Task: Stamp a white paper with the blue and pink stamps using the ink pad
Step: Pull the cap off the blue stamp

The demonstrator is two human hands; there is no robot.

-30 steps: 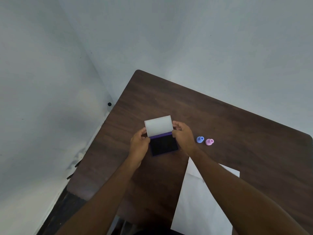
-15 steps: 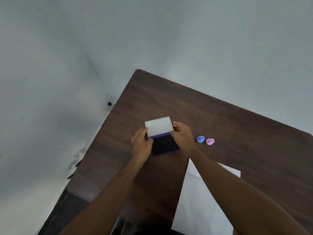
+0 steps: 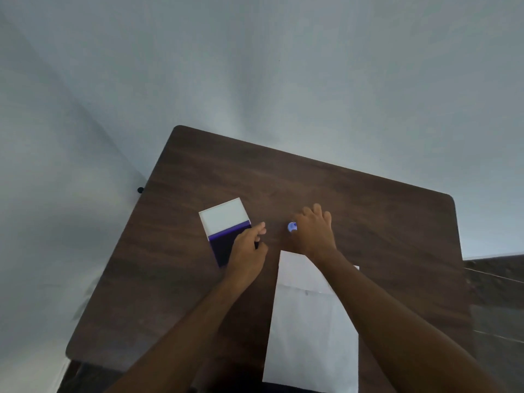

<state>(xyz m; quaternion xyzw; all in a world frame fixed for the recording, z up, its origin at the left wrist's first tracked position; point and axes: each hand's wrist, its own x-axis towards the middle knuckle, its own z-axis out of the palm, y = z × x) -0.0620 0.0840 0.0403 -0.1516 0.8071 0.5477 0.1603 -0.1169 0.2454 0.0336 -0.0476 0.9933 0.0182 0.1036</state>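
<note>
The ink pad lies open on the left of the dark wooden table, its white lid folded back away from me. My left hand rests over the pad's right side with loose, slightly spread fingers, gripping nothing. My right hand is over the spot where the stamps stand, fingers stretched forward. The blue stamp peeks out at its thumb side; whether the thumb grips it is hidden. The pink stamp is covered by this hand. The white paper lies near me under my right forearm.
Pale walls close in behind and to the left of the table. A small black knob sticks out by the table's left edge. A dark tiled floor shows to the right.
My right hand let go of the ink pad and moved right onto the stamps. My left hand shifted from the pad's left side to lie over its right side. The camera view shifted.
</note>
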